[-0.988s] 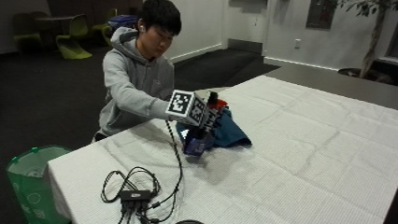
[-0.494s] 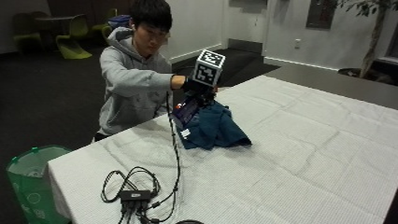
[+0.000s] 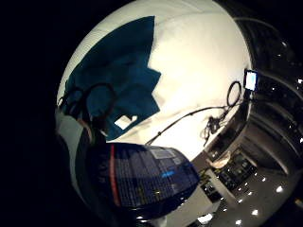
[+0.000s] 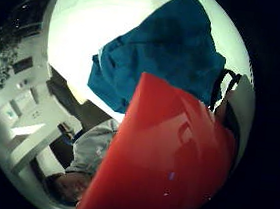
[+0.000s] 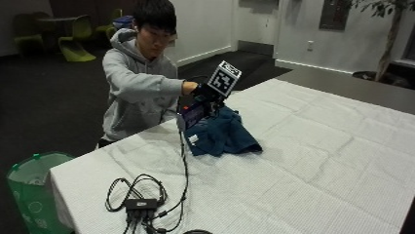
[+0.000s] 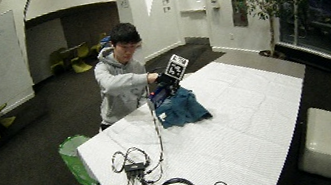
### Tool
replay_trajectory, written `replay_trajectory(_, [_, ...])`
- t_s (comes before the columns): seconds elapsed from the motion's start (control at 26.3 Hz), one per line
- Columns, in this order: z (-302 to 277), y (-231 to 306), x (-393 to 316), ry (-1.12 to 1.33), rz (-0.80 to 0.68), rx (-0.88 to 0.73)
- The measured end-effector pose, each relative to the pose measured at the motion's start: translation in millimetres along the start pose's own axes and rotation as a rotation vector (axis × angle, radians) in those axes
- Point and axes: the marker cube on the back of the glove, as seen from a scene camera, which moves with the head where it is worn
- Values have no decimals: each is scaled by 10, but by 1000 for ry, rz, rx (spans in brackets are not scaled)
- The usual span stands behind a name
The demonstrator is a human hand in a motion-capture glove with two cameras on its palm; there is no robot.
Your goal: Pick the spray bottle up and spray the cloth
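Sitting beside the table's (image 5: 311, 161) left end is a green bin (image 5: 29, 187). Near that end's front edge lies a black cable box (image 5: 141, 204). Farther along, by the back edge, the gloved right hand (image 5: 206, 92) has its fingers curled round the spray bottle (image 5: 193, 114), lifted just above the blue cloth (image 5: 223, 136) lying bunched there.

Right hand (image 5: 206, 92) raised, arm extended, fingers curled
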Motion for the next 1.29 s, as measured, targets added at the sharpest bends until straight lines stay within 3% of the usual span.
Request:
replay_trajectory(0.46, [-283, 287, -37, 25, 13, 34])
replay_trajectory(0.76, [-148, 144, -42, 49, 80, 15])
replay_trajectory(1.06, [25, 23, -385, -102, -121, 46])
replay_trajectory(1.29, [-489, 220, -885, -519, -367, 382])
